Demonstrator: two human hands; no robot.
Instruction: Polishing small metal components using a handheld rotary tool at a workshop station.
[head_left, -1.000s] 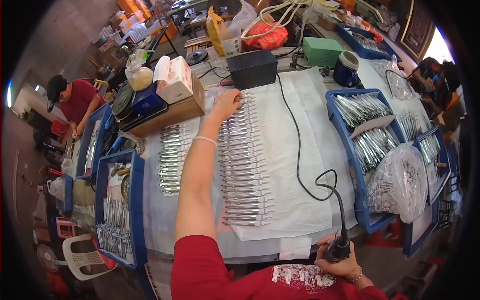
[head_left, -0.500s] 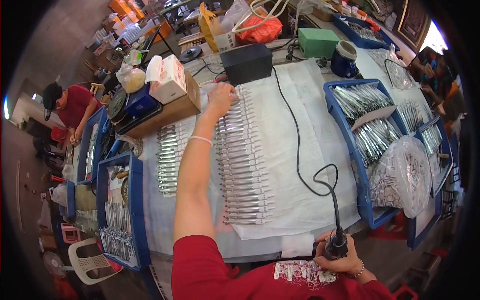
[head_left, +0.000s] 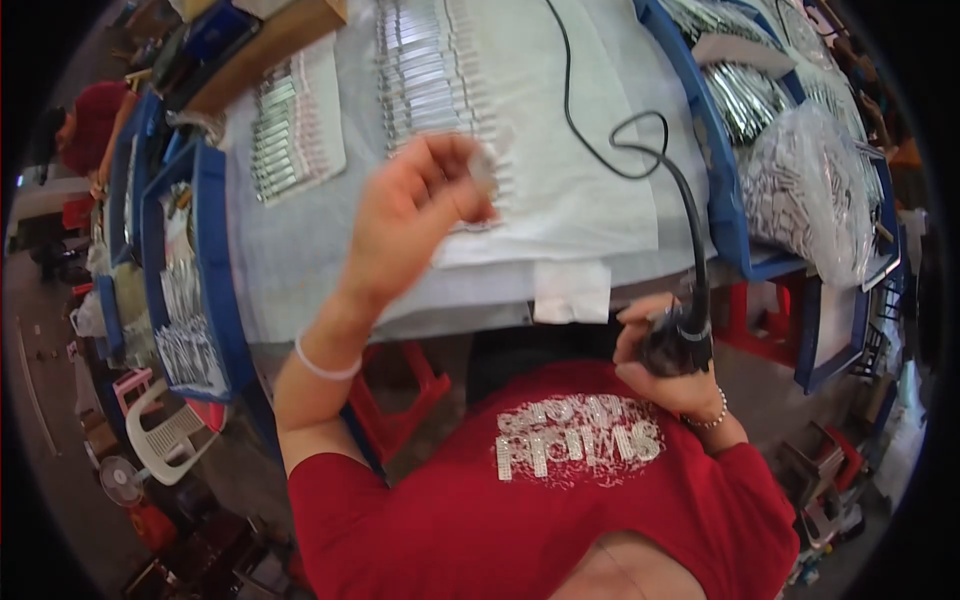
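My left hand [head_left: 415,210] is raised over the near end of a long row of slim silver metal parts [head_left: 425,75]. Its fingers curl toward the thumb, blurred by motion; a small pale blur shows at the fingertips, too smeared to name. A shorter row of similar parts [head_left: 280,135] lies to the left on a white sheet. At the table's front edge, close to my body, my right hand [head_left: 650,345] is wrapped around a black corded hand tool [head_left: 680,345]. Its working tip is hidden. From its top a black cable [head_left: 690,210] loops across the white paper.
On the right stands a blue tray [head_left: 715,170] of metal parts, beside a clear plastic bag [head_left: 800,190] full of small pieces. Another blue tray [head_left: 215,290] with parts stands at left. A brown box [head_left: 270,55] sits at the back left. A red stool [head_left: 395,395] is under the table edge.
My left hand has come back from the far end of the long row to its near end. The view has tilted down toward my body. My right hand still holds the tool.
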